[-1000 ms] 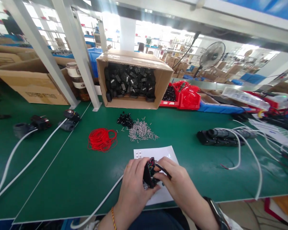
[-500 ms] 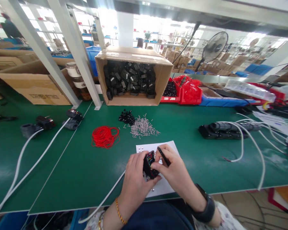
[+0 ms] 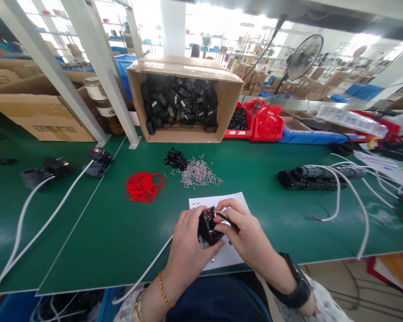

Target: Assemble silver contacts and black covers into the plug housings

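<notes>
My left hand (image 3: 190,243) is wrapped round a small black electronic housing (image 3: 206,228), its open side showing coloured wires and a circuit board. In my right hand (image 3: 243,228) is a slim black pen-like tool (image 3: 226,219), held between the fingers, with the fingertips at the housing's open side. Whether those fingertips also pinch a wire is hidden. Under both hands lies a white sheet of paper (image 3: 239,201), with a few small shiny parts near its upper left corner. A white cable (image 3: 154,266) runs from beside my left hand toward the table's front edge.
Beyond the paper lie a red wire bundle (image 3: 145,187), a heap of screws (image 3: 199,173) and small black parts (image 3: 175,158). A cardboard box (image 3: 188,136) of black housings stands behind. Black units (image 3: 312,176) with white cables are at right; cabled valve-like parts (image 3: 99,163) at left.
The tool in my right hand has tipped to a flatter angle, and the fingers have shifted slightly at the housing. My left hand keeps its hold. The camera view has moved a little.
</notes>
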A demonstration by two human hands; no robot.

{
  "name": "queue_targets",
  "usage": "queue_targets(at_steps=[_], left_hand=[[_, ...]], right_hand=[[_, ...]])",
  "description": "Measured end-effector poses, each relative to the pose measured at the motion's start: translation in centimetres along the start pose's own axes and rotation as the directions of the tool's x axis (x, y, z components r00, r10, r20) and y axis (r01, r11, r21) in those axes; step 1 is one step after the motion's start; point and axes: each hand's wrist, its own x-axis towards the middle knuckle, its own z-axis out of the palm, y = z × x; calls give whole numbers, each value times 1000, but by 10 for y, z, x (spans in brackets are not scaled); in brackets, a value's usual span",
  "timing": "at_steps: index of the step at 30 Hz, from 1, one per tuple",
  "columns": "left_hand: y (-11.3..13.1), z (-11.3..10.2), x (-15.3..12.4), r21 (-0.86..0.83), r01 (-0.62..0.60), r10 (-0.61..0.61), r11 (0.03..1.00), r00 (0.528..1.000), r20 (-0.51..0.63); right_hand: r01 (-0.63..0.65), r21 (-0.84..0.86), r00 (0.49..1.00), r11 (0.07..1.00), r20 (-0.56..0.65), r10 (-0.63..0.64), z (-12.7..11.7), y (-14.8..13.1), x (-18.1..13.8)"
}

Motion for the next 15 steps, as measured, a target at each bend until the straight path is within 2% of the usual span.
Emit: queue_targets(at_steps=[9, 12, 15], left_hand=[[2, 1, -1, 9, -18, 18, 1000, 999, -32], [1, 2, -1, 20, -32, 33, 999, 999, -40], [1, 2, -1, 36, -35, 36, 999, 999, -31]], right_hand=[[-22, -45, 1000, 999, -2, 21, -2, -2, 4], [-6, -132, 999, 991, -50, -1, 3, -1, 1], [24, -298, 994, 954, -98, -56, 7, -1, -5]])
